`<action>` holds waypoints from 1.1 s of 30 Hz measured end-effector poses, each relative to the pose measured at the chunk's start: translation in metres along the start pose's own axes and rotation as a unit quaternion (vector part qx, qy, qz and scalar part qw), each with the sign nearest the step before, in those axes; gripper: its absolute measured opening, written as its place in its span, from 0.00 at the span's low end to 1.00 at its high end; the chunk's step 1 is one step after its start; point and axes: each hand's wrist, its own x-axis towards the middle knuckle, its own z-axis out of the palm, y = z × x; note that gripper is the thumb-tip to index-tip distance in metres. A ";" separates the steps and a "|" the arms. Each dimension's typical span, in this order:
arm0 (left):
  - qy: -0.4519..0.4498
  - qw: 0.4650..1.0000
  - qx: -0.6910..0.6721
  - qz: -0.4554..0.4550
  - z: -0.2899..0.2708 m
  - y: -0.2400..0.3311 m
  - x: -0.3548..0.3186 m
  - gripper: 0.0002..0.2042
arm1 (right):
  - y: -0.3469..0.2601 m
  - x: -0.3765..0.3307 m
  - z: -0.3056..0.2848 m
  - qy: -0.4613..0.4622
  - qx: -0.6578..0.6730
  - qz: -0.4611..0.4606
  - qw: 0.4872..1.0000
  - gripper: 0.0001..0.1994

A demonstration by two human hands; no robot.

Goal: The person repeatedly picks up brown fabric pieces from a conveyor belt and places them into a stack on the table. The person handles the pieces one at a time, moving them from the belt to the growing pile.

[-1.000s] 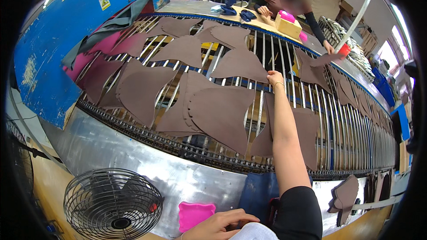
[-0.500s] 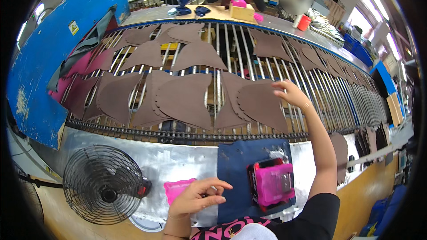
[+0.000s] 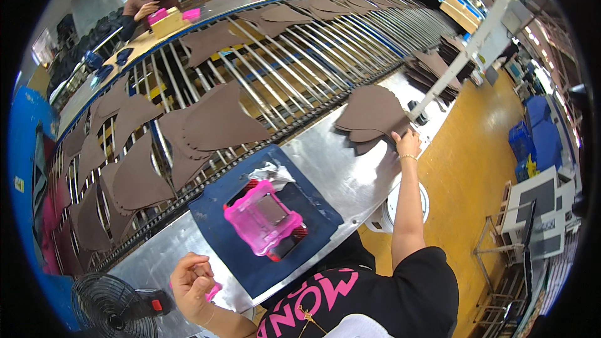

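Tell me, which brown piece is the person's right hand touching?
The brown piece on the shiny metal table, on top of a small stack. The right hand presses its near edge; the other brown pieces lie on the roller bars.

R arm stretched far out, right hand [image 3: 408, 144] fingers down; left hand [image 3: 193, 280] curled near body.

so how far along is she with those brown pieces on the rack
Done: many brown pieces already lie spread across the roller rack. In hand: the right hand presses on a small stack of brown pieces at the edge of the metal bench. The left hand is curled near a small pink thing, by the fan. Left: the pink frame on the blue mat sits untouched.
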 end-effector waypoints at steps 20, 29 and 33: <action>0.116 0.954 0.251 0.118 0.063 0.017 0.076 0.17 | -0.116 -0.094 -0.200 -0.213 0.566 -0.294 0.740 0.13; 0.176 0.959 0.215 0.049 0.010 0.055 0.049 0.07 | -0.197 -0.196 -0.165 -0.330 0.648 -0.504 0.466 0.12; 0.277 0.908 0.304 0.084 -0.006 0.082 0.014 0.04 | -0.195 -0.220 -0.147 -0.335 0.540 -0.561 0.530 0.15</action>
